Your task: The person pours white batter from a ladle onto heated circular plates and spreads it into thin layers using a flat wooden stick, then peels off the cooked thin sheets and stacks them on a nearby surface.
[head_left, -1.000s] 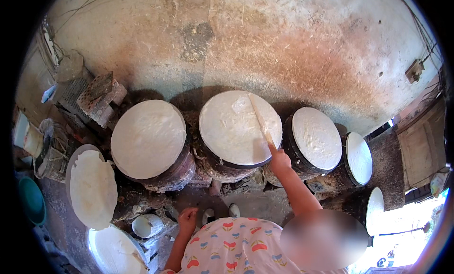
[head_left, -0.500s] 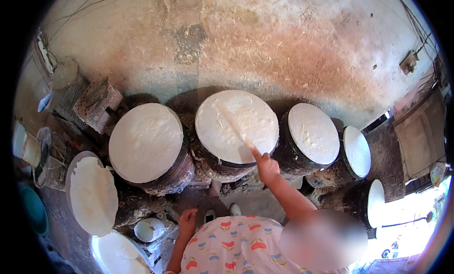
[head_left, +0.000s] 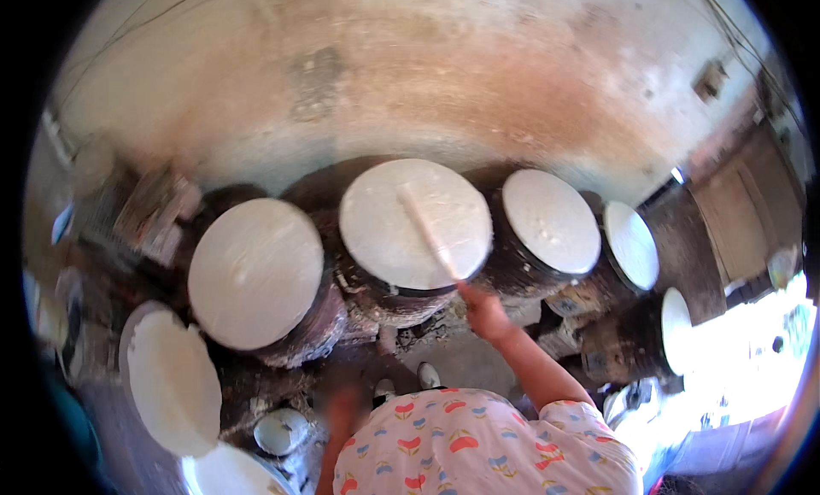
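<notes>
My right hand (head_left: 487, 314) is closed round the near end of a long, pale, flat stick (head_left: 426, 230). The stick slants up and left over the white-coated round top (head_left: 376, 209) of the middle drum; whether it touches the coating I cannot tell. My left hand (head_left: 346, 405) hangs low beside my patterned shirt, away from the drums, its fingers smeared by motion. A wider white disc (head_left: 256, 277) stands to the left of the middle one, and a smaller white disc (head_left: 551, 222) to its right.
More white discs curve round the right side, one at the far right (head_left: 632, 246) and one nearer (head_left: 677, 331). At left, a ragged-edged white sheet (head_left: 175, 380) lies on a round top, with a white bucket (head_left: 282, 432) beside it. A stained wall (head_left: 478, 85) rises behind.
The whole view has shifted slightly. The stick now lies at a somewhat steeper slant over the middle disc, still in my right hand. My left hand has blurred with movement.
</notes>
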Demonstrator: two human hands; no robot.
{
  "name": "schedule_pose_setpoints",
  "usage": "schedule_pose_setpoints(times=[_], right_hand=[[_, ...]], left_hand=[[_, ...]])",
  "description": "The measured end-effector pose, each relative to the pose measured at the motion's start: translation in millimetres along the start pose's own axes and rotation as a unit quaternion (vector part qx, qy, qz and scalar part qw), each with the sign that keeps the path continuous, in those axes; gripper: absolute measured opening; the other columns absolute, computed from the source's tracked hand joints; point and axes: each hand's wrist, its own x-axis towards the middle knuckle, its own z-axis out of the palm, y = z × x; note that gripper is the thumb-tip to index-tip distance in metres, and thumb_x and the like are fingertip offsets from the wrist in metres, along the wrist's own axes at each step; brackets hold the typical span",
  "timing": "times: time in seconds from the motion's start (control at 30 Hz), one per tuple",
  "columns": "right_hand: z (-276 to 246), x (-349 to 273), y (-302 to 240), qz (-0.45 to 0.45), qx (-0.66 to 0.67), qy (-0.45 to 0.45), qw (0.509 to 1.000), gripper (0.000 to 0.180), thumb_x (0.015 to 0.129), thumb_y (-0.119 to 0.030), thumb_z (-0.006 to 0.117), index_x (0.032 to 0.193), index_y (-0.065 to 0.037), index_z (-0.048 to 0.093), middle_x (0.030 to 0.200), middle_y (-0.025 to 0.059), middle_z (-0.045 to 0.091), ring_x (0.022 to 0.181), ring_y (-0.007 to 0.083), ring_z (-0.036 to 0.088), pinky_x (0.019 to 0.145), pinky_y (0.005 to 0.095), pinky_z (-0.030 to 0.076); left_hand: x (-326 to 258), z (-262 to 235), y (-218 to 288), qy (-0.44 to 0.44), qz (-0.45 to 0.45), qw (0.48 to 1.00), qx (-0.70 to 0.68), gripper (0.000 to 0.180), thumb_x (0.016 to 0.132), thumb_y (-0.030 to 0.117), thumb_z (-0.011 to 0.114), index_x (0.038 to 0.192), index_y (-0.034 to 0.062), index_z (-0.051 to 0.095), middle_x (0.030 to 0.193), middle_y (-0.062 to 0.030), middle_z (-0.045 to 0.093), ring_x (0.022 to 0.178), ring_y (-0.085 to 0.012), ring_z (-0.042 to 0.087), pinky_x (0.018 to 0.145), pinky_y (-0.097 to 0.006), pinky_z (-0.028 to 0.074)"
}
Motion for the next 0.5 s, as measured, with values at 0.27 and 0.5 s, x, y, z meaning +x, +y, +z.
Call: schedule_pose_setpoints(times=[0.27,0.5], right_hand=[[-28,-85,-51,0.094,0.005,-0.078,0.993,0.069,0.074,0.002,0.050,0.140,-0.019,0.041,0.098,0.0202,0.060,0.091,0.0378,0.061,0.081,0.0431,0.049],[-79,-190,-29,0.228,0.020,0.070,0.971,0.066,0.076,0.002,0.050,0.139,-0.013,0.039,0.105,0.0209,0.059,0.094,0.0395,0.060,0.083,0.0441,0.049]], left_hand=[[50,16,-35,-0.100,0.169,0.978,0.070,0.017,0.082,0.014,0.061,0.091,0.0026,0.071,0.083,-0.0093,0.069,0.074,-0.0152,0.064,0.068,-0.031,0.053],[90,77,15,-0.267,0.045,0.962,-0.045,0.017,0.089,0.011,0.059,0.096,-0.0022,0.068,0.090,-0.0103,0.068,0.074,-0.0141,0.064,0.065,-0.025,0.054]])
